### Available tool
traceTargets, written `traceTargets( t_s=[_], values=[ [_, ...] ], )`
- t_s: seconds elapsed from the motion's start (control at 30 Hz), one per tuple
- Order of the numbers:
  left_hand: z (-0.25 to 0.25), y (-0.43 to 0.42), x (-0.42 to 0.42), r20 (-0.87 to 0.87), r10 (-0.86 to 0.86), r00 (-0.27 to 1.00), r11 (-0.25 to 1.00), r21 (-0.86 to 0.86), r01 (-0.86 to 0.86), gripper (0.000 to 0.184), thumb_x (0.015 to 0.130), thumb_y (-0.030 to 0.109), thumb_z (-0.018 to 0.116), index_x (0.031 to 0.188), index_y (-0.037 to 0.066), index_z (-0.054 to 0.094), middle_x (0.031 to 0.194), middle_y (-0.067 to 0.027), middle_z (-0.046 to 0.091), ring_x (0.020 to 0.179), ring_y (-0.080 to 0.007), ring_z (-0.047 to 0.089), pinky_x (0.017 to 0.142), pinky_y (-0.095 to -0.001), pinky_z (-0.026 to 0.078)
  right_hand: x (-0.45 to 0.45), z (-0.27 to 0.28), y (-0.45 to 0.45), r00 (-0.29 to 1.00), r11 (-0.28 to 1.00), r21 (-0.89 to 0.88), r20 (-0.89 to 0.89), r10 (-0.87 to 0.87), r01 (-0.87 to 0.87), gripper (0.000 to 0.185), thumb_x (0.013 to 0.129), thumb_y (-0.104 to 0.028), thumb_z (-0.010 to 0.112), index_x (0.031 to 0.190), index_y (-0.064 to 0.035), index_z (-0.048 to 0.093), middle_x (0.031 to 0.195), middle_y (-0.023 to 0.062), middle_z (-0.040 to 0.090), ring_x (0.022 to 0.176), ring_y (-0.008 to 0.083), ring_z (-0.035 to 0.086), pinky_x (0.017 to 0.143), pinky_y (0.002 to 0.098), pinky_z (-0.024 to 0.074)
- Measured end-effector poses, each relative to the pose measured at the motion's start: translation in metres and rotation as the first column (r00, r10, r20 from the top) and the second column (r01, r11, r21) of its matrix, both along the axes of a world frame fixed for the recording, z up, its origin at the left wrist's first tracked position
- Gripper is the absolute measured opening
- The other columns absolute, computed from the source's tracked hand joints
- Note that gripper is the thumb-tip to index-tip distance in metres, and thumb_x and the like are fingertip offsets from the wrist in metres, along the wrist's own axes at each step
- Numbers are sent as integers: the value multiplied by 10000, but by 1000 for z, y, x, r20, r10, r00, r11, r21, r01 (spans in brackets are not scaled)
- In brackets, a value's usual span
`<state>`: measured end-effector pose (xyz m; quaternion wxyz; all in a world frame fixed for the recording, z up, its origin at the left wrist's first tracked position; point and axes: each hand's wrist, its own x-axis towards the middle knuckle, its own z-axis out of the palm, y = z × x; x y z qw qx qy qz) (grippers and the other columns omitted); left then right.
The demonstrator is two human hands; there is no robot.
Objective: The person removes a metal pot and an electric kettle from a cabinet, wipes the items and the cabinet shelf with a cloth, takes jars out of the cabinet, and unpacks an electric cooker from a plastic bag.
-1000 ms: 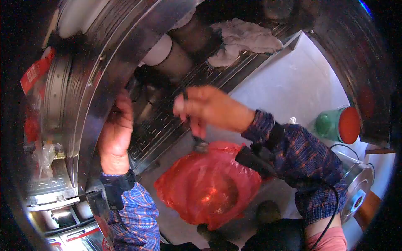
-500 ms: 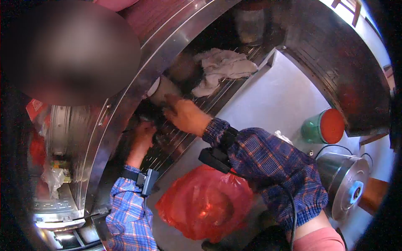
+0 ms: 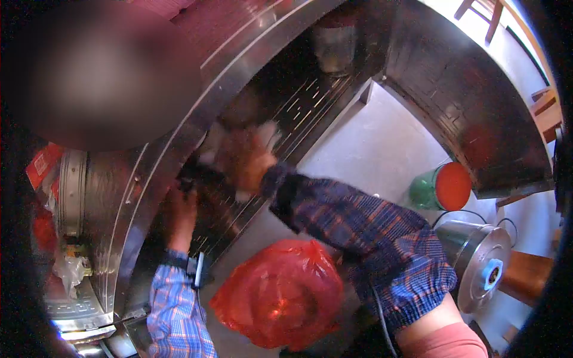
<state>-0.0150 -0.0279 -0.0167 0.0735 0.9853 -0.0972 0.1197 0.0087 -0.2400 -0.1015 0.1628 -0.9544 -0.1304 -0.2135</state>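
My right hand (image 3: 253,158) is over the dark slatted metal shelf (image 3: 298,113), blurred by motion, against a pale cloth (image 3: 267,136). Its fingers seem to be on the cloth, though the blur hides the grip. Further left, my left hand (image 3: 181,212) reaches into the shadow under the curved metal rim (image 3: 179,128), beside a dark object (image 3: 200,173). Shadow hides its fingertips. Below both hands lies a red plastic bag (image 3: 280,292) in a round container.
A green container with a red top (image 3: 450,186) stands at the right, above a steel drum-shaped pot (image 3: 483,268). A glass jar (image 3: 334,48) sits at the shelf's far end. Red packaging (image 3: 45,164) is at the left.
My right hand has moved from above the red bag to the shelf, and the cloth has shifted left with it. My left hand has moved under the rim. The view has turned.
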Motion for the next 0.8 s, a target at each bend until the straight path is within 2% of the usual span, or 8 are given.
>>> traceTargets(
  t_s=[0.07, 0.13, 0.33, 0.4, 0.43, 0.47, 0.7, 0.8],
  values=[
    [-9, 8, -23, 181, -162, 970, 984, 101, 145, 270, 885, 198, 650, 1072, 5, 619, 1052, -214, 656, 992, -407, 618, 841, -462, 489, -3, -14, 12, 1000, 987, 163, 4, 12, -13, 531, 913, -354, 486, 1365, -80, 538, 1407, 223, 480, 1339, 406, 403, 1111, 630, 249],
    [59, -35, -84, -256, -60, 965, 993, 81, 83, 227, 861, 200, 679, 995, 22, 639, 951, -188, 670, 901, -402, 638, 767, -469, 505, -34, 12, -36, 817, 838, 41, 257, 517, -544, 535, 879, -330, 521, 1341, -60, 537, 1319, 212, 541, 1257, 391, 483, 1092, 570, 328],
    [189, -38, -182, 171, -797, 579, 599, 101, 794, 308, 797, 236, 721, 1013, 36, 633, 927, -125, 662, 841, -302, 659, 718, -405, 515, 27, 29, -178, 964, 964, -168, 204, -173, 208, 496, 830, -428, 600, 1259, -178, 600, 1403, 77, 487, 1303, 363, 402, 1054, 580, 305],
    [237, -45, -178, 114, -757, 643, 629, 390, 672, 297, 850, 100, 501, 564, 33, 460, 511, -57, 460, 406, -198, 476, 381, -295, 411, 31, 28, -155, 947, 946, -129, 166, -276, 298, 462, 832, -415, 604, 1228, -177, 614, 1373, 78, 500, 1302, 359, 401, 1053, 591, 300],
    [218, -26, -175, 432, -647, 629, 754, 487, 441, 413, 904, 295, 624, 1202, 15, 567, 1232, -225, 578, 1170, -417, 550, 1020, -528, 402, 28, 25, -138, 921, 920, -90, 119, -371, 382, 429, 834, -403, 607, 1197, -176, 628, 1344, 79, 513, 1300, 355, 400, 1052, 602, 295],
    [224, -40, -165, 332, -458, 825, 874, 341, 347, 603, 912, 362, 617, 1368, 4, 452, 1422, -232, 444, 1351, -428, 382, 1135, -540, 245, 14, 24, -119, 946, 926, -207, 151, -288, 315, 436, 804, -395, 643, 1186, -186, 629, 1319, 70, 520, 1299, 354, 402, 1055, 617, 285],
    [200, -41, -116, 165, -317, 934, 930, 246, 273, 850, 778, 276, 732, 1506, 87, 335, 1519, -201, 364, 1369, -408, 369, 1130, -474, 294, -13, 14, -75, 874, 888, -117, 161, 459, -445, 402, 797, -329, 642, 1190, -250, 630, 1311, 5, 572, 1281, 272, 479, 1101, 531, 323],
    [192, -40, -102, 168, -376, 911, 915, 222, 337, 864, 747, 217, 759, 1502, 117, 350, 1514, -177, 369, 1329, -381, 414, 1083, -462, 343, -13, 44, -104, 986, 936, -318, -7, -165, 154, 428, 820, -487, 608, 1198, -291, 650, 1329, -6, 567, 1214, 286, 521, 954, 501, 417]
  ],
)
